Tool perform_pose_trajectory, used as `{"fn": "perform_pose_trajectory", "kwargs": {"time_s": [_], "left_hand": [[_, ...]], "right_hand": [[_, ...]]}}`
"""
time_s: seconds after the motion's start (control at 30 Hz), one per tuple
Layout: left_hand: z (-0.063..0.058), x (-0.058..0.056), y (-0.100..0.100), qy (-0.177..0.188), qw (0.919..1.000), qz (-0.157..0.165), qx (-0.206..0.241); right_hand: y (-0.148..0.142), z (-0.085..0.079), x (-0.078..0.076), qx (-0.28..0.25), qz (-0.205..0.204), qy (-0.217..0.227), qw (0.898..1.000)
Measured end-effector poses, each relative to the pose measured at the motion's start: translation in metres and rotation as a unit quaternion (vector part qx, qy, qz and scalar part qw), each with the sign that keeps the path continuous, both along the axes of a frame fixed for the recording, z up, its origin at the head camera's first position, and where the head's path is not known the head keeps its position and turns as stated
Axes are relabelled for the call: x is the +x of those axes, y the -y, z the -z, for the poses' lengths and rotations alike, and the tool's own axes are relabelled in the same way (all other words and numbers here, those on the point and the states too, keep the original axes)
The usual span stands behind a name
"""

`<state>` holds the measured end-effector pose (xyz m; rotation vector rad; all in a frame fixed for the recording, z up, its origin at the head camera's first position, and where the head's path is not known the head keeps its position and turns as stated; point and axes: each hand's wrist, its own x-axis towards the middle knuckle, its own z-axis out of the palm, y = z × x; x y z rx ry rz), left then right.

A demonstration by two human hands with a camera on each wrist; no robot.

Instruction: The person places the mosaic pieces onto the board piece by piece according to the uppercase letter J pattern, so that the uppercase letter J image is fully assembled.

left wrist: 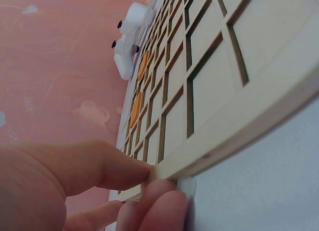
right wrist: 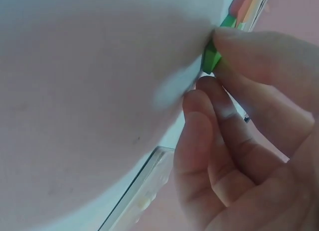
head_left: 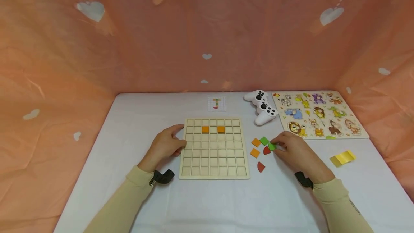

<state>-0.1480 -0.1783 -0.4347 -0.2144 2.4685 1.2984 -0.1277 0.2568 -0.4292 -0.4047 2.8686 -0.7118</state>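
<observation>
Right fingers (right wrist: pixel 264 54) pinching green tile (head_left: pixel 272 147), right of board (head_left: pixel 213 177), beside red piece (head_left: pixel 266 150) | left fingers (left wrist: pixel 109 166) holding board's edge | risk: tile could slip (shallow pinch, I judge) or, crowded, nudge red piece

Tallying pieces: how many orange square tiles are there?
4: two tiles on the grid board, two loose tiles on the table right of it. The right hand could hide others.

We have thin gap between grid board (head_left: pixel 214 153) and loose orange tiles (head_left: pixel 254 152); controller (head_left: pixel 262 106) and animal puzzle (head_left: pixel 307 122) block farther back.
</observation>
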Motion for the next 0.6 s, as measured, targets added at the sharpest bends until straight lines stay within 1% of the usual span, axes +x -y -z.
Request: {"fn": "perform_pose_trajectory", "kwargs": {"time_s": [0.17, 0.37, 0.47, 0.6], "left_hand": [[0.0, 0.0, -0.001, 0.0, 1.0, 0.001, 0.001], [0.0, 0.001, -0.002, 0.0, 1.0, 0.001, 0.004], [-0.001, 0.001, -0.001, -0.001, 1.0, 0.0, 0.001], [-0.002, 0.0, -0.001, -0.001, 1.0, 0.003, -0.003]], "right_hand": [[-0.001, -0.002, 0.001, 0.008, 0.002, 0.005, 1.0], [0.0, -0.006, 0.0, 0.009, 0.0, -0.011, 1.0], [0.007, -0.01, -0.005, 0.005, -0.004, -0.013, 1.0], [0.027, -0.013, -0.016, -0.001, -0.012, -0.014, 1.0]]}}
